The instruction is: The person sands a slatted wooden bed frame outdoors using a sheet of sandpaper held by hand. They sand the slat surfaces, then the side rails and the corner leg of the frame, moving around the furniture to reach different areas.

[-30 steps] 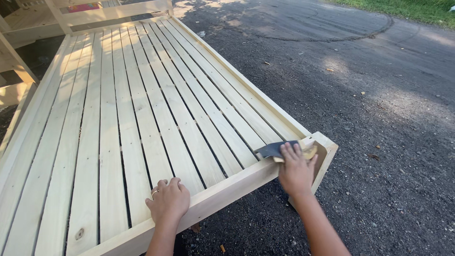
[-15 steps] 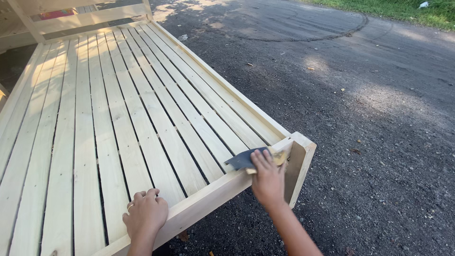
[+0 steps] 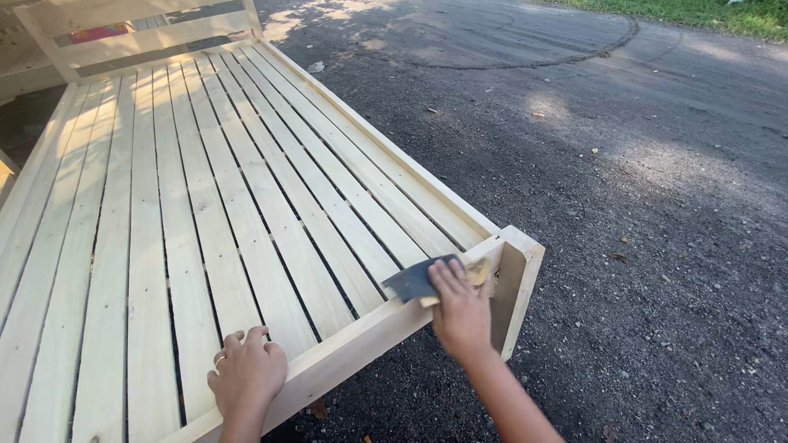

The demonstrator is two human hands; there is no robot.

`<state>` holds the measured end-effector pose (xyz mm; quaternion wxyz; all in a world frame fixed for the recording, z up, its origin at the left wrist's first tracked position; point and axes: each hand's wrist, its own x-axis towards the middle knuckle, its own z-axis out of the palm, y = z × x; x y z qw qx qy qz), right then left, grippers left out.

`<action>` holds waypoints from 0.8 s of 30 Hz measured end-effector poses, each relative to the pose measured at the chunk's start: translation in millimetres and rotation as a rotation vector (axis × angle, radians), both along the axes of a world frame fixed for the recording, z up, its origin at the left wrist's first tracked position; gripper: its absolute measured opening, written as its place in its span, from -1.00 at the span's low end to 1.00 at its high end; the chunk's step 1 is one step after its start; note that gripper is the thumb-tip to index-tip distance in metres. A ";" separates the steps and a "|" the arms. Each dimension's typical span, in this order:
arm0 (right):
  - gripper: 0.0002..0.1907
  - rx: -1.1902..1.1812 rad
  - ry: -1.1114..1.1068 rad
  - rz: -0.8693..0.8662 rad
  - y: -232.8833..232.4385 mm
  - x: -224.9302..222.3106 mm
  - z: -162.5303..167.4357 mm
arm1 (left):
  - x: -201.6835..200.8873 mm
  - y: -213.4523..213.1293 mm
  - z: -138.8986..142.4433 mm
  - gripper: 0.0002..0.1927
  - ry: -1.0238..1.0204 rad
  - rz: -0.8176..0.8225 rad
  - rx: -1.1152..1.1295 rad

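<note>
The right hand [image 3: 461,316] presses a dark sheet of sandpaper [image 3: 417,279] flat against the end rail near the right corner of the wooden frame [image 3: 246,213]. The left hand [image 3: 246,376] rests on the slats, fingers loosely curled, holding nothing.

Single view, head-mounted cam. It looks down and forward over the near end rail of a slatted wooden bed frame [image 3: 246,205], slats running away toward the top left. Close range: both hands sit in the lower part of the frame, forearms entering from the bottom edge. Right half covers asphalt ground [image 3: 657,205]; a grass strip [image 3: 722,12] sits at the top right corner.
</note>
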<state>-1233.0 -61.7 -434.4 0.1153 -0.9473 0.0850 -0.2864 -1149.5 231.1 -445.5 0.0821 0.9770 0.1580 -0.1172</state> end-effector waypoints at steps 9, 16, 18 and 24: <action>-0.53 0.083 0.163 -0.015 -56.1 14.8 41.3 | -15.0 -4.2 -3.7 -0.47 -0.358 -0.124 -0.097; -0.42 0.036 -0.025 0.204 -7.6 -6.6 24.9 | -18.6 -106.5 22.3 -0.51 -0.245 -0.397 -0.059; -0.28 -0.039 0.023 0.307 -14.2 -11.3 30.3 | -20.7 -118.9 27.7 -0.53 -0.240 -0.376 -0.067; -0.49 -0.067 0.190 -0.176 -64.6 18.5 51.8 | -25.9 -121.3 44.8 -0.55 -0.149 -0.347 -0.044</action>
